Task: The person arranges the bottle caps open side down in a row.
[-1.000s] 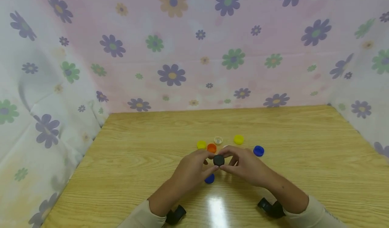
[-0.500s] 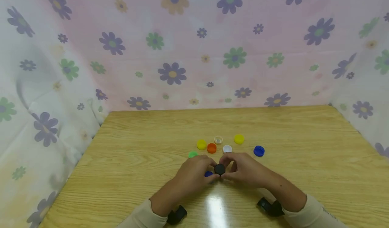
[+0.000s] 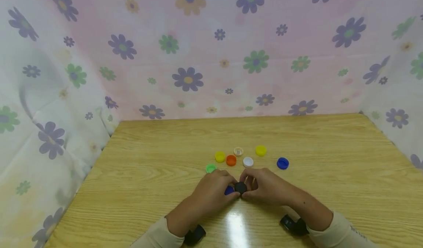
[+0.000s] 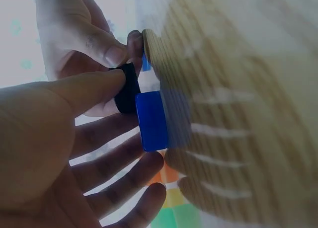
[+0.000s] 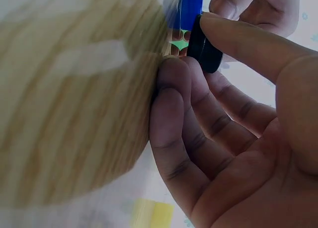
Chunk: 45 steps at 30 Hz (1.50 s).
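A black bottle cap (image 3: 240,188) is pinched between both hands, low over the wooden table. My left hand (image 3: 209,189) grips its left side with thumb and forefinger, and my right hand (image 3: 268,187) pinches the opposite side. Just left of it, a dark blue cap (image 3: 229,190) lies on the table, partly behind the left fingers. In the left wrist view the black cap (image 4: 127,91) sits slightly above the tabletop and beside the blue cap (image 4: 152,121). The right wrist view shows the right thumb against the black cap (image 5: 205,49).
Beyond the hands lie a green cap (image 3: 210,168), an orange cap (image 3: 231,160), a white cap (image 3: 248,162), a clear cap (image 3: 238,152), yellow caps (image 3: 220,157) and another blue cap (image 3: 282,163). Flowered cloth (image 3: 211,64) encloses the table's back and sides.
Both hands have brought the black cap down and nearer the body, beside the blue cap. The green and white caps have come into view from behind the hands.
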{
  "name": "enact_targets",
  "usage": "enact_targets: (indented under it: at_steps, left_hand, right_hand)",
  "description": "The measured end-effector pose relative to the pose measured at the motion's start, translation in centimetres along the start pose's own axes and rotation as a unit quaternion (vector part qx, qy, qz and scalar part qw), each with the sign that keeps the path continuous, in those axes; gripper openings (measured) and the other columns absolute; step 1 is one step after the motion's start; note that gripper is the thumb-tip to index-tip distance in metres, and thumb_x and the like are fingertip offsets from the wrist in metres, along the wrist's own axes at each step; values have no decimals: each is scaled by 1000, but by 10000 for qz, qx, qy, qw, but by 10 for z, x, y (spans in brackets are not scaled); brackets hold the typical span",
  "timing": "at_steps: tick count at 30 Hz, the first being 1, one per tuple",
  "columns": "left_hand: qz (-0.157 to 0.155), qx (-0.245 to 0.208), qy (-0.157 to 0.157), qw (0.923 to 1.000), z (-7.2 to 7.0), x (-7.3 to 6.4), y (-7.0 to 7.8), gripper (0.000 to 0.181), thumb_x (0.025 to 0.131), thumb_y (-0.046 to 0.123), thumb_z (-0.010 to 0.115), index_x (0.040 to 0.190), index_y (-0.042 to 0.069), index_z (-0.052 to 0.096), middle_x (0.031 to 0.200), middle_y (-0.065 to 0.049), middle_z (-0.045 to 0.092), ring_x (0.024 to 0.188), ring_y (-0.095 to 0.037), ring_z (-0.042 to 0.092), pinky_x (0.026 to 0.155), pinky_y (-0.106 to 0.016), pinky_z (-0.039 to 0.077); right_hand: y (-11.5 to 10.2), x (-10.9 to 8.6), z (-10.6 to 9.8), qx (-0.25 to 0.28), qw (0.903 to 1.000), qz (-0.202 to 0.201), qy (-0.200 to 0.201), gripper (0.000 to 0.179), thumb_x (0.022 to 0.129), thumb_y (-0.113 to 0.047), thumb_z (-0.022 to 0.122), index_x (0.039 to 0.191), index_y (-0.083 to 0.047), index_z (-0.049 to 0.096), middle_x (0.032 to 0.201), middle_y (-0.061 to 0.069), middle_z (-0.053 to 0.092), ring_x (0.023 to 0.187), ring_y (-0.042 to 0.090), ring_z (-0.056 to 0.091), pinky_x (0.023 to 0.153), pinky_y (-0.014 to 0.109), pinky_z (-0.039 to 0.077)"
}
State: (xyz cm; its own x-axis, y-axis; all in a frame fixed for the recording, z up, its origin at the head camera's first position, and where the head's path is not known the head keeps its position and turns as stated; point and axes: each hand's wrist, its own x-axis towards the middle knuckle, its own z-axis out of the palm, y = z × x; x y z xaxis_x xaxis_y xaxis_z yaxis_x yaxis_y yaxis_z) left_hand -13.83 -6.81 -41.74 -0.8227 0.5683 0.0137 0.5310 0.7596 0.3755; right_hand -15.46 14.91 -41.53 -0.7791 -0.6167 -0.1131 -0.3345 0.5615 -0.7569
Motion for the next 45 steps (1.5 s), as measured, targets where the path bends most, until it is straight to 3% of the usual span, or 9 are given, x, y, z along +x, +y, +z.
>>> enact_targets:
  at_steps: [6,21,38,45]
  left_hand:
    - [21,206,16,9998,1,0,0,27,93,40,70,109,20,75,110,7,68,102,-11,61,90,-33,49]
    - [-79,239,-175,9995,2,-2,4,24,91,38,74,107,19,76,110,6,66,102,-12,58,90,-31,49]
    - [-36,276,-57,9996,0,-3,4,24,91,37,74,107,19,76,110,6,66,102,-12,58,90,-31,51]
    - [10,234,-93,9997,-7,-4,0,34,92,43,71,115,18,74,113,6,69,102,-9,62,88,-27,53]
  right_hand:
    - [-1,1,-1,-53,10000,41,-52,24,87,-19,78,106,-13,65,80,-7,63,72,5,59,64,22,51]
    - [0,0,5,-92,9999,72,-94,23,86,-19,79,104,-13,66,74,-9,61,66,4,56,61,21,48]
    - [-4,1,4,-176,9997,125,-103,23,86,-19,79,104,-12,66,72,-8,60,64,4,55,59,22,47]
    - [-3,-1,1,-166,9997,54,-165,32,86,-22,80,111,-10,65,75,-9,62,65,4,57,60,22,50]
